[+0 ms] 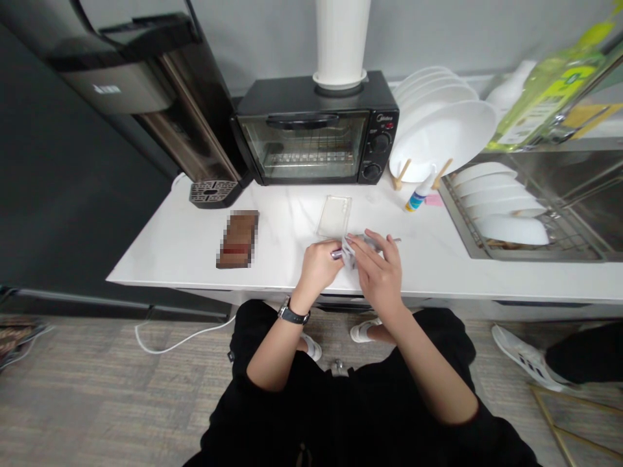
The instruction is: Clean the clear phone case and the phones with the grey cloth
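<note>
My left hand point(318, 269), with a watch at the wrist, is closed around one end of what looks like a phone point(336, 254); only a shiny purplish edge of it shows. Over its face my right hand point(378, 269) presses a crumpled grey-white cloth or tissue point(348, 251), fingers bent onto it. A thin grey end pokes out past the right fingers. Just behind the hands, a clear phone case point(334, 216) lies flat on the white counter point(287, 224). Most of the held phone is hidden by the fingers and the cloth.
At the back stands a black toaster oven point(311, 146), with a water dispenser point(195, 130) left of it. A blurred-out brown item point(238, 240) lies left. To the right are a small bottle point(418, 196), racked white plates point(438, 139) and a sink point(472, 227). Another person's shoe point(525, 360) shows lower right.
</note>
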Demonstrator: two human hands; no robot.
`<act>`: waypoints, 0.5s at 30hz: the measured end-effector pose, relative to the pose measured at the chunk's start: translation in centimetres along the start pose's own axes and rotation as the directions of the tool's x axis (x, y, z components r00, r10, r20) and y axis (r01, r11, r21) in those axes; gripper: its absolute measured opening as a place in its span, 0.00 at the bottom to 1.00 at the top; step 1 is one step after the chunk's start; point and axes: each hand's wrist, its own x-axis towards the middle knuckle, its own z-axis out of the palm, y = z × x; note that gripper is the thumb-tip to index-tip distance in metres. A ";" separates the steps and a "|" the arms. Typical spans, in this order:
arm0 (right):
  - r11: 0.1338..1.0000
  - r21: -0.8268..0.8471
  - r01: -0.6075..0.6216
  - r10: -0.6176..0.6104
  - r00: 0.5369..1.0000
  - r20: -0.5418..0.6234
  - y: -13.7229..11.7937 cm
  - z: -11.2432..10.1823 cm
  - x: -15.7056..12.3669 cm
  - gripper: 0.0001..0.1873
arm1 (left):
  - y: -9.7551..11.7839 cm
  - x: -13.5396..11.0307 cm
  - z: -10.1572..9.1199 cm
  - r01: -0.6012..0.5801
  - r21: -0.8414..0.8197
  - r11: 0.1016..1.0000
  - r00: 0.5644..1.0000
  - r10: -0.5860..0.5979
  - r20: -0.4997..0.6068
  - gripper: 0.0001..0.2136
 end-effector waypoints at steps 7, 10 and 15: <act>1.000 0.005 -0.024 0.024 0.999 0.023 0.2 0.1 -0.2 0.29 | -0.3 0.0 0.1 -0.024 0.003 1.000 1.000 0.024 -0.008 0.09; 1.000 0.010 -0.025 0.025 0.999 0.024 0.2 0.2 -0.3 0.28 | -0.3 0.0 0.1 -0.027 0.011 1.000 1.000 0.027 -0.009 0.08; 1.000 0.024 -0.020 0.019 1.000 0.010 0.3 0.2 -0.3 0.30 | -0.4 0.0 0.1 -0.024 0.011 1.000 1.000 0.024 0.004 0.08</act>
